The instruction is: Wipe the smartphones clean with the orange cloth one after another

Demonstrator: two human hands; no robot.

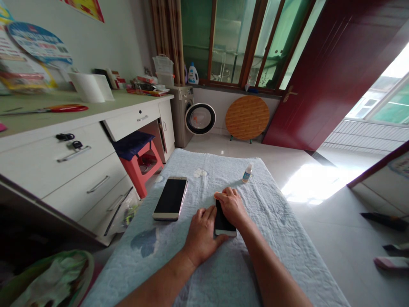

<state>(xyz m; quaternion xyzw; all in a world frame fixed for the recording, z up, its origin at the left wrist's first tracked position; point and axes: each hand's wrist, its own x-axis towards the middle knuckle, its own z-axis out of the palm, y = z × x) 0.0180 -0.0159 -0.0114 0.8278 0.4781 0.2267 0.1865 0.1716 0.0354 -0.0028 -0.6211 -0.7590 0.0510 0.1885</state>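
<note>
A phone with a dark screen (225, 225) lies on the light blue cloth (255, 204) covering the table. My left hand (202, 233) rests against its left side and lower edge, fingers and thumb spread around it. Over the phone's upper part, my right hand (230, 205) is closed, with a small bit of orange showing at its fingertips; most of what it holds is hidden. Another, larger phone (170, 198) lies face up to the left, touched by neither hand. Beyond my right hand stands a small white spray bottle with a blue label (247, 173).
To the left are a red stool (142, 170), a white desk with drawers (79, 166) and a green-rimmed basket (89, 273). A washing machine (180, 117) with its door open and a round wooden tabletop (247, 117) stand at the back.
</note>
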